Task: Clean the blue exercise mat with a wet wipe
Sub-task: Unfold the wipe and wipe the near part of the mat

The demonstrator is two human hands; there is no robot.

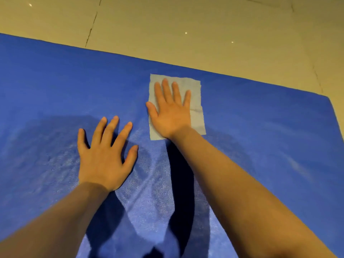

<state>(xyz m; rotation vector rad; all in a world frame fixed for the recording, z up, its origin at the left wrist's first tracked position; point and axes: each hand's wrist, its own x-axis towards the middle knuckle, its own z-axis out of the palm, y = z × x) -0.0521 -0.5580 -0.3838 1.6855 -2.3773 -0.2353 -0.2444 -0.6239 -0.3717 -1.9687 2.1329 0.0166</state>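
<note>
A single head-worn camera looks steeply down and forward, close over the mat (260, 127) and floor (186, 25) beyond.

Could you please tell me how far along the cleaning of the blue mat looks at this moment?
Partway, as far as one frame shows. The mat shows faint streaks near the hands, possibly wiped. In hand: the right hand presses the wet wipe flat near the far edge; the left hand rests on bare mat. Which areas are left cannot be told.
</note>
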